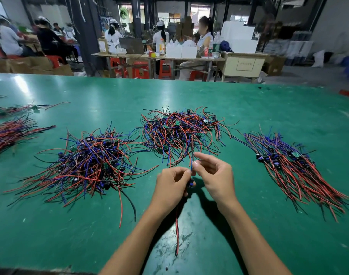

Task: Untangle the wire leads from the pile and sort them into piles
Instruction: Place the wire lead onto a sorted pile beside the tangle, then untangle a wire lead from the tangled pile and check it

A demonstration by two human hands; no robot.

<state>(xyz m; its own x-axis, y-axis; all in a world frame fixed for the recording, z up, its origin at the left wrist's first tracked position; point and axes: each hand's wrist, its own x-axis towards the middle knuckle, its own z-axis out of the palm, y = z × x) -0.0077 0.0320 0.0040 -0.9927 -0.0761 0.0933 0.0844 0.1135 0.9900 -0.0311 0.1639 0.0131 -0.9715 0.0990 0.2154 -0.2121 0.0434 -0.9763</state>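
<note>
A tangled pile (181,133) of red, blue and black wire leads with small green boards lies at the table's middle. One wire lead (191,184) with a dark component is lifted just in front of it. My left hand (172,184) grips that lead at the component, and its red and black tails hang down toward me. My right hand (214,171) pinches the lead's blue wire between thumb and forefinger just above the left hand. A looser heap (88,165) lies to the left. A combed, aligned pile (292,165) lies to the right.
The green table (249,108) stretches far ahead. More aligned bundles (8,132) lie at the far left edge. Beyond the table, several people sit at workbenches with boxes and red stools.
</note>
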